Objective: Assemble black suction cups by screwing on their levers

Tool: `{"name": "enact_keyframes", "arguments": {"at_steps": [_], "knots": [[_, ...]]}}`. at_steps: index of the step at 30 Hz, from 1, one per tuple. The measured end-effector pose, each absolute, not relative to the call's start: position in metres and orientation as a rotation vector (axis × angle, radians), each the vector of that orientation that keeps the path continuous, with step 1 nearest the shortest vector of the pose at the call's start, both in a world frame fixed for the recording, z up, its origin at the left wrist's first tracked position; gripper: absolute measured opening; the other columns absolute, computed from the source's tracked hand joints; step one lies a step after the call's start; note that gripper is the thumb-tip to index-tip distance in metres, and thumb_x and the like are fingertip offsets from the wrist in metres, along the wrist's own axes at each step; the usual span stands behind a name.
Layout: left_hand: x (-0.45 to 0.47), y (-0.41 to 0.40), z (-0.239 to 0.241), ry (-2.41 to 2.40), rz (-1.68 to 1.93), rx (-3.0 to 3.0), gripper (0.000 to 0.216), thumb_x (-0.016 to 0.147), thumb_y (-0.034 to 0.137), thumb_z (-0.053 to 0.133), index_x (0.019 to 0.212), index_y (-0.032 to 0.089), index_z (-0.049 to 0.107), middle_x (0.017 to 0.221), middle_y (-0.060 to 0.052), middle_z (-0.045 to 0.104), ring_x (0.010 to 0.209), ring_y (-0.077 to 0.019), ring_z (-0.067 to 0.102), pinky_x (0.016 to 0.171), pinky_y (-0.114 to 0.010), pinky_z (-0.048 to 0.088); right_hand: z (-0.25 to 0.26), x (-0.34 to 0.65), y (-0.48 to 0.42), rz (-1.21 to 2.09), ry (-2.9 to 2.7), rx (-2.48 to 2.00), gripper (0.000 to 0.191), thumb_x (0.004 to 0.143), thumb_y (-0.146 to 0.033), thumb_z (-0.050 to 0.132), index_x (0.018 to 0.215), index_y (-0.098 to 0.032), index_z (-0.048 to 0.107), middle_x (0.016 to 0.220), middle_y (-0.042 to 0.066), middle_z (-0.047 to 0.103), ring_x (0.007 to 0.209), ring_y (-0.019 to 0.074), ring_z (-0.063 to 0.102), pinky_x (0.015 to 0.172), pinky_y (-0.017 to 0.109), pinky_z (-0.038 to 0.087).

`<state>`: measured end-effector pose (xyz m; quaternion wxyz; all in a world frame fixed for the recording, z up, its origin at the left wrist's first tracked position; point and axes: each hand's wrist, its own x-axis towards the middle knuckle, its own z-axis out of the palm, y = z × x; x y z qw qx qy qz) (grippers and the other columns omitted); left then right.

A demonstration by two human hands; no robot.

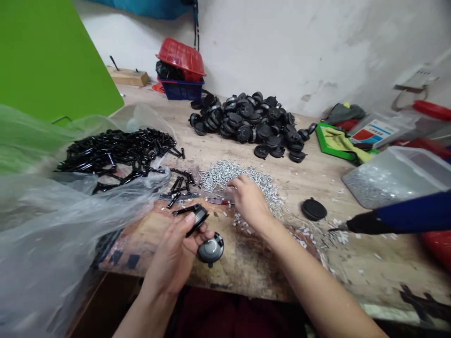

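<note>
L hand [179, 241] fingers clamping blk unit [200, 217] w/ arm [182, 210] on it, approx 7 o'clock in view; fastened? unclear. R hand [249, 202] sitting at screw pile [215, 174], 2 o'clock of unit; finger grip: can't tell. Prob. many left: unit heap [246, 119] waiting 1 o'clock.

Fairly bright, diffuse light covers the tabletop [246, 265], its source out of view, with soft shadows; the silver screws [214, 177] glint, the plastic bag [38, 244] carries a pale sheen, the right hand [248, 199] looks slightly blurred, and wide-angle stretching softens the edges
</note>
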<state>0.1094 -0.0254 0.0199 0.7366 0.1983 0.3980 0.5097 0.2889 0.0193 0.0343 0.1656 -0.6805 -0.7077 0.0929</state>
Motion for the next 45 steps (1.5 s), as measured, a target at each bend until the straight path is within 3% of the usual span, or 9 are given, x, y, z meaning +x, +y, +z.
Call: {"name": "enact_keyframes", "arguments": {"at_steps": [4, 10, 15, 22, 28, 33, 38, 45], "knots": [[0.108, -0.027, 0.018, 0.845, 1.040, 0.404, 0.020, 0.080, 0.026, 0.067, 0.095, 0.015, 0.061, 0.076, -0.001, 0.063, 0.065, -0.0100, 0.062, 0.062, -0.023, 0.055, 0.016, 0.299, 0.048, 0.166, -1.986, -2.204, 0.018, 0.087, -0.016, 0.049, 0.096, -0.014, 0.064, 0.103, 0.017, 0.059, 0.099, 0.0282, 0.053, 0.082, 0.039, 0.039], [0.113, -0.025, 0.017, 0.879, 0.985, 0.398, 0.024, 0.078, 0.025, 0.069, 0.097, 0.015, 0.059, 0.076, 0.000, 0.062, 0.065, -0.0102, 0.063, 0.063, -0.022, 0.056, 0.005, 0.311, 0.060, 0.215, -1.994, -2.334, 0.015, 0.085, -0.017, 0.051, 0.090, -0.017, 0.065, 0.095, 0.010, 0.063, 0.089, 0.0215, 0.056, 0.072, 0.029, 0.037], [0.119, -0.024, 0.019, 0.878, 0.984, 0.417, 0.027, 0.075, 0.027, 0.072, 0.095, 0.014, 0.061, 0.081, 0.000, 0.062, 0.065, -0.0097, 0.062, 0.063, -0.023, 0.056, 0.004, 0.313, 0.061, 0.210, -2.004, -2.291, 0.017, 0.086, -0.016, 0.049, 0.086, -0.018, 0.066, 0.093, 0.009, 0.064, 0.087, 0.0205, 0.057, 0.071, 0.029, 0.035], [0.125, -0.026, 0.021, 0.907, 0.980, 0.423, 0.030, 0.072, 0.028, 0.074, 0.095, 0.012, 0.063, 0.082, -0.001, 0.059, 0.068, -0.0094, 0.058, 0.063, -0.023, 0.056, -0.010, 0.323, 0.061, 0.202, -1.958, -2.062, 0.020, 0.084, -0.008, 0.048, 0.084, -0.018, 0.065, 0.088, 0.007, 0.066, 0.085, 0.0202, 0.058, 0.086, 0.035, 0.035], [0.128, -0.029, 0.022, 0.896, 0.977, 0.440, 0.029, 0.073, 0.027, 0.073, 0.096, 0.013, 0.063, 0.085, -0.001, 0.059, 0.068, -0.0092, 0.058, 0.063, -0.024, 0.056, -0.013, 0.335, 0.058, 0.257, -1.798, -1.776, 0.021, 0.082, -0.006, 0.048, 0.084, -0.018, 0.065, 0.086, 0.005, 0.068, 0.087, 0.0184, 0.061, 0.082, 0.031, 0.042], [0.132, -0.033, 0.023, 0.866, 0.969, 0.474, 0.025, 0.075, 0.025, 0.071, 0.097, 0.015, 0.064, 0.089, -0.002, 0.061, 0.069, -0.0090, 0.059, 0.064, -0.024, 0.056, 0.021, 0.312, 0.012, 0.350, -1.575, -1.528, 0.015, 0.088, -0.016, 0.050, 0.100, -0.020, 0.058, 0.093, 0.003, 0.067, 0.087, 0.0139, 0.064, 0.080, 0.028, 0.051], [0.139, -0.039, 0.027, 0.805, 0.969, 0.546, 0.025, 0.076, 0.021, 0.071, 0.100, 0.017, 0.065, 0.105, -0.005, 0.063, 0.087, -0.0141, 0.059, 0.067, -0.026, 0.057, 0.049, 0.278, -0.046, 0.766, -1.144, -1.139, 0.028, 0.080, -0.011, 0.065, 0.103, -0.025, 0.058, 0.087, -0.001, 0.069, 0.085, 0.0134, 0.067, 0.081, 0.029, 0.053], [0.149, -0.049, 0.031, 0.765, 0.935, 0.561, 0.017, 0.077, 0.021, 0.070, 0.094, 0.017, 0.066, 0.107, -0.005, 0.065, 0.094, -0.0167, 0.060, 0.073, -0.030, 0.058, 0.046, 0.277, -0.062, 0.723, -1.071, -1.129, 0.039, 0.077, -0.007, 0.067, 0.109, -0.025, 0.056, 0.087, -0.002, 0.071, 0.092, 0.0140, 0.067, 0.088, 0.031, 0.052]]}}
